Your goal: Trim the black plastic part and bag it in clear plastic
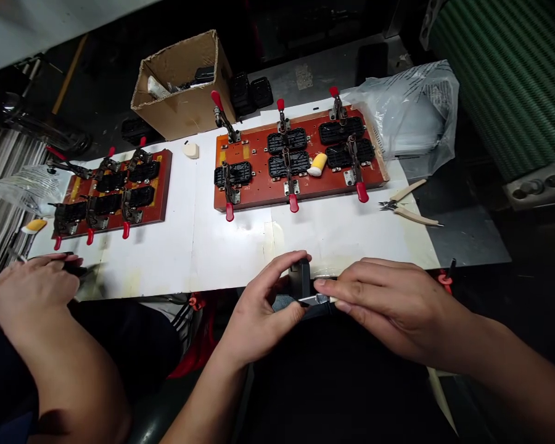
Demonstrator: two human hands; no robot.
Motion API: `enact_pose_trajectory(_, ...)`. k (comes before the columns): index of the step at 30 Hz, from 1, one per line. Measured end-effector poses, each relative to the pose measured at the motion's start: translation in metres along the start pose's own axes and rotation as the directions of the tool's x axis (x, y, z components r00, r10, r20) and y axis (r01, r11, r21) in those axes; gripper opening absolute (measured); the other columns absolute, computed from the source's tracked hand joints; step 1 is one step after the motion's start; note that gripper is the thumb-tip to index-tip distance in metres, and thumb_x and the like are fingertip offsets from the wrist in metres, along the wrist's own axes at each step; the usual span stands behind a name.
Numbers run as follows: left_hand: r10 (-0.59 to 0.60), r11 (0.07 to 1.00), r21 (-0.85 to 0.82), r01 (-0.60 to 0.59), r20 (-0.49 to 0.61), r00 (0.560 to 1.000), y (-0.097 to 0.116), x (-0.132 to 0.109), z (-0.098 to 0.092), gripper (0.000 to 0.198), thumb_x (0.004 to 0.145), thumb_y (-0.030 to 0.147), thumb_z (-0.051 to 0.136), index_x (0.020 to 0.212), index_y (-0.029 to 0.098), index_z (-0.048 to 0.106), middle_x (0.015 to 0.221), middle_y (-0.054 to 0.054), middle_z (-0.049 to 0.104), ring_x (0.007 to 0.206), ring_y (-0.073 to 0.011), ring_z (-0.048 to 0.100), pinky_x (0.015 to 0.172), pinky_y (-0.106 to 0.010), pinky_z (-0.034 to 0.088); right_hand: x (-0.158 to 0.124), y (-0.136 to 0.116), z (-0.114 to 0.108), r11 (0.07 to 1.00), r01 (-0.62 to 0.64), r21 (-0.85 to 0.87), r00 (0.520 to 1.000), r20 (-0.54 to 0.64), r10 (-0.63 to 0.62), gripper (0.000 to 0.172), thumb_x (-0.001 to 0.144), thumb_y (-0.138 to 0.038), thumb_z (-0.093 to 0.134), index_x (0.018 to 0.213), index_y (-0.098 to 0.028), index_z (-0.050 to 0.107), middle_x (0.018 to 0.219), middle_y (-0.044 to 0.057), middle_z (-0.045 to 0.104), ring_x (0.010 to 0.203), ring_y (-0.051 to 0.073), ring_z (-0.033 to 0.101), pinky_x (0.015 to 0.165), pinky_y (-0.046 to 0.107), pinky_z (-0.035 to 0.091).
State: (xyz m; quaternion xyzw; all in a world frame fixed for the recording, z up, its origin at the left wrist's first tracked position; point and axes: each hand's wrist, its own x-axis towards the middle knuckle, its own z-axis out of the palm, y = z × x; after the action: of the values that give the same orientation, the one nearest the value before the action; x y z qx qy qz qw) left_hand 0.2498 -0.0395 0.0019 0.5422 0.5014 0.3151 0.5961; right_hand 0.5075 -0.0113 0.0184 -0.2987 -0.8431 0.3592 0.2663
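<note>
Black plastic part point(300, 275) is sitting at the near edge of the white work surface point(185, 246), caught between both hands of the person wearing the camera. Seen from the head camera, the left hand point(259, 314) is curling round it from the left, thumb below and forefinger arching over the top, so the fingers are clamped on the part. The right hand point(388, 308) is coming in from the right with fingers laid close together and pinched on a small metal blade tool point(317, 300), whose tip is touching the lower side of the part.

Farther back on the surface, a red-brown fixture board point(300, 157) is lying with black parts seated under red-handled toggle clamps; a small cream-and-yellow piece point(317, 164) is resting on it between the parts. Just right of the board, a pair of cream-handled cutters point(409, 203) is lying at the surface's edge, and beyond them a crumpled plastic bag point(411, 111) is spreading out. Behind the board, an open cardboard box point(180, 86) is standing with odds and ends inside.

To the left, a second fixture board point(115, 194) of the same kind is lying in front of another person, whose hand point(32, 287) is resting at the surface's near edge, folded over something dark; I cannot tell what it is.
</note>
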Motion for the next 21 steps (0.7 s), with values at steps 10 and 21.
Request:
enact_pose_trajectory(10,-0.010,0.998,-0.054,0.014,0.071,0.997,0.006,-0.002,0.004,0.058,0.090,0.019,0.080,0.142,0.040,0.063,0.149,-0.005,0.061,0.136,-0.0298,0.061,0.115,-0.041,0.051,0.007,0.026,-0.002,0.932,-0.363,-0.019,0.917,-0.187,0.353,0.031,0.108,-0.030,0.056,0.137,-0.029,0.066,0.117,0.003,0.073,0.102,0.019,0.070,0.090,0.031,0.052)
enact_pose_trajectory(21,-0.032,0.883,-0.468,-0.038,-0.139,0.990,-0.013,0.005,0.028,0.088,0.082,0.020,0.088,0.154,0.044,0.043,0.136,-0.003,0.066,0.115,-0.0176,0.070,0.097,-0.030,0.057,-0.007,0.008,0.073,0.887,-0.210,0.410,0.927,-0.204,0.314,0.030,0.092,-0.017,0.071,0.119,-0.026,0.061,0.128,0.007,0.062,0.069,0.011,0.053,0.068,0.027,0.054)
